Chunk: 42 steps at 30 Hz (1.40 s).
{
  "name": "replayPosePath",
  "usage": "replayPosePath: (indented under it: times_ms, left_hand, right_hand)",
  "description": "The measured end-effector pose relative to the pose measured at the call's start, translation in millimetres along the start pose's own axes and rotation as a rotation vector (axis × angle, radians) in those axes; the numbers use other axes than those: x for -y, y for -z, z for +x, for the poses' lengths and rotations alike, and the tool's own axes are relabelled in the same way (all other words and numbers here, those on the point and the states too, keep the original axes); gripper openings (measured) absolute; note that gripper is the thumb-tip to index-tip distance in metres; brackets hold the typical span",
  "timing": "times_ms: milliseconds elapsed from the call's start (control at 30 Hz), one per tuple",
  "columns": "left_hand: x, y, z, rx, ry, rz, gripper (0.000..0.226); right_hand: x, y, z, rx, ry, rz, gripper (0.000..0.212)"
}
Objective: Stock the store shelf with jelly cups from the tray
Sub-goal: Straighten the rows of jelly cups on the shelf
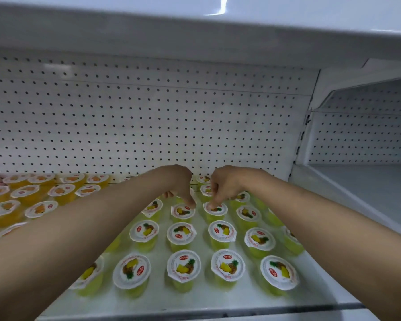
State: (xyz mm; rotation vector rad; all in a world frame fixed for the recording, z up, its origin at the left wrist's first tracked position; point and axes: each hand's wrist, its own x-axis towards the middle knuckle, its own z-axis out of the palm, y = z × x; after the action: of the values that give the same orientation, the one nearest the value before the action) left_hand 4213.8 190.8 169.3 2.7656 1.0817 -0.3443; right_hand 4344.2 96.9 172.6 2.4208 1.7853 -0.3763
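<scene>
Nothing here reads clearly to me. The lids of the yellow jelly cups [183,265] each carry a small red oval badge with white characters, too blurred to make out, plus ring print round the rim. The orange jelly cups [61,190] seem to bear the same badge, equally unreadable.

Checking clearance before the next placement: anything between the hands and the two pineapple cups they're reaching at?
Nothing visible. The left hand has fingertips down on one pineapple cup, and the right hand on the neighbouring cup. Other cups stand close around them on the shelf, none on top.
</scene>
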Motion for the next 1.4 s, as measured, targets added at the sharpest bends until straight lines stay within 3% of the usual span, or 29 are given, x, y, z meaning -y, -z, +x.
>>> replayPosePath:
  times_ms: [100, 233, 700, 833, 1033, 1167, 1400]
  left_hand:
    - [-3, -10, -8, 0.062, 0.008, -0.017, 0.063]
    - [-6, -17, -11, 0.054, -0.008, -0.028, 0.047]
    - [-3, -20, -17, -0.04, -0.025, -0.03, 0.047]
    - [0, -16, -32, -0.143, -0.03, -0.017, 0.064]
    - [-4, -15, -58, -0.028, -0.039, -0.007, 0.05]
    - [-9, -25, -70, 0.088, -0.059, -0.016, 0.048]
    - [-11, -36, -72, -0.006, -0.096, 0.028, 0.054]
  right_hand:
    - [3, -5, -4, 0.017, 0.001, -0.007, 0.048]
    - [6, -8, -6, 0.013, -0.002, -0.01, 0.045]
    - [12, -11, -11, -0.041, -0.011, -0.084, 0.045]
    - [15, -1, -32, -0.11, 0.008, -0.084, 0.047]
    - [25, -4, -59, 0.091, -0.007, -0.053, 0.043]
    - [30, -13, -71, 0.127, -0.007, -0.06, 0.044]
    - [35, -24, -72, 0.074, -0.008, -0.144, 0.047]
